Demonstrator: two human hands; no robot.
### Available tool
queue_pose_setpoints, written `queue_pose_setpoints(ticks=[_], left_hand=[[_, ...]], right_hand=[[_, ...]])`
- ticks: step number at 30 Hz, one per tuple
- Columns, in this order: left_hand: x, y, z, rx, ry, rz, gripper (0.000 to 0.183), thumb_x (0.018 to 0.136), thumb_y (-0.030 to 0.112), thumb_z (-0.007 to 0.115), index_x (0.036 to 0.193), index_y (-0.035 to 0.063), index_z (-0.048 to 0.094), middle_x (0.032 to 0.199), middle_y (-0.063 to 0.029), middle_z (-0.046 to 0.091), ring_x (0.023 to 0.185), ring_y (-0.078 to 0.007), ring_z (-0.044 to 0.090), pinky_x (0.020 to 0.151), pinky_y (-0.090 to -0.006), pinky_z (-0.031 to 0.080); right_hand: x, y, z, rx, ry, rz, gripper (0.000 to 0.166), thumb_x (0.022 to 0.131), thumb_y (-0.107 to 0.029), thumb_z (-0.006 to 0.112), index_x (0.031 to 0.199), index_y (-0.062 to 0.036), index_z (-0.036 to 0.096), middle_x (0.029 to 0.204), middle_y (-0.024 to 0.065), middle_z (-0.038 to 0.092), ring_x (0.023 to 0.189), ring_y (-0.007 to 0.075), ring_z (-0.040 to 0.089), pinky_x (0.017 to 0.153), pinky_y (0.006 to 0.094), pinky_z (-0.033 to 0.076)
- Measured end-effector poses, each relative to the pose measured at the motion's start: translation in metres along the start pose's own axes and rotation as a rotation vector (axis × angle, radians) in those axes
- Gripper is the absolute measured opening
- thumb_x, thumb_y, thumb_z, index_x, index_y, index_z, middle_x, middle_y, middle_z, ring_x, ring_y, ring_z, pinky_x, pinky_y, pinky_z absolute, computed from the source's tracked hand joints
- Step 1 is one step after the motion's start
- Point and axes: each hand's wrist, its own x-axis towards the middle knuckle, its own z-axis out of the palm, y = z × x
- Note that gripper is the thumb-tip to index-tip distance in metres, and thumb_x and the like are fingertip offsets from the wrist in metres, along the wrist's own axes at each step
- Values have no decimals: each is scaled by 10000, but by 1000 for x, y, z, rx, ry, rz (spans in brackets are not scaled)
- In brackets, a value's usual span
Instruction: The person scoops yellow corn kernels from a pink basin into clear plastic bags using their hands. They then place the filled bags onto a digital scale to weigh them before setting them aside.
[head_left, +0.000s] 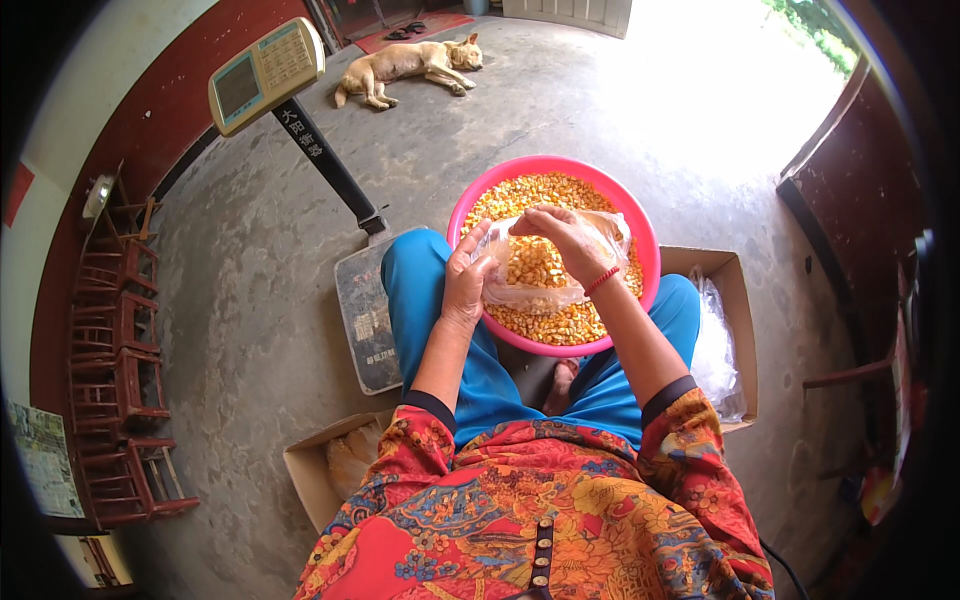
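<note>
A round pink plastic basin (648, 225) full of yellow corn kernels (555, 330) is between my knees. Over the kernels lies a clear plastic bag (544, 298) with its mouth spread wide and corn showing inside it. My left hand (466, 281) pinches the bag's left edge between thumb and fingers. At the bag's upper edge, my right hand (562, 232), with a red bead bracelet at the wrist, has its fingers bent down; whether they grip the film is unclear.
A platform scale (366, 322) with a display on a post stands at left. Cardboard boxes holding plastic bags flank me, one at right (742, 300), one at lower left (307, 465). A tan dog (405, 64) lies on the floor ahead. Wooden chairs (139, 390) line the left wall.
</note>
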Motion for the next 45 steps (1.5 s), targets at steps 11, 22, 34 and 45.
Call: queue_pose_setpoints(ticks=[11, 22, 34, 45], left_hand=[[2, -4, -2, -33, 25, 85, 423, 840, -51, 427, 1255, 27, 459, 1157, -126, 547, 1001, -160, 560, 783, -239, 491], [38, 14, -9, -71, -5, 117, 409, 845, -70, 414, 1218, 65, 515, 1118, -94, 589, 957, -148, 581, 703, -226, 502], [38, 47, 12, 36, -36, 280, 401, 847, -59, 442, 1238, 23, 479, 1182, -117, 546, 1077, -168, 527, 908, -265, 436], [36, 20, -11, 112, -30, 224, 462, 805, -50, 563, 1250, 13, 459, 1156, -83, 551, 1007, -134, 547, 866, -248, 456]], right_hand=[[-34, -7, -60, -1376, 428, -350, 373, 695, -120, 639, 1055, -163, 550, 1069, 96, 538, 1046, 313, 478, 868, 463, 366], [-28, -47, -71, 105, 356, -43, 186, 857, -225, 586, 839, -40, 600, 589, -61, 448, 478, 18, 380, 430, 186, 297], [-11, -88, -55, 228, 244, -93, 202, 888, -160, 512, 978, -2, 598, 561, -54, 383, 434, 19, 279, 395, 184, 209], [-23, -17, -89, 402, 395, -68, 286, 904, -236, 454, 1033, -26, 598, 882, 46, 619, 765, 83, 558, 626, 216, 427]])
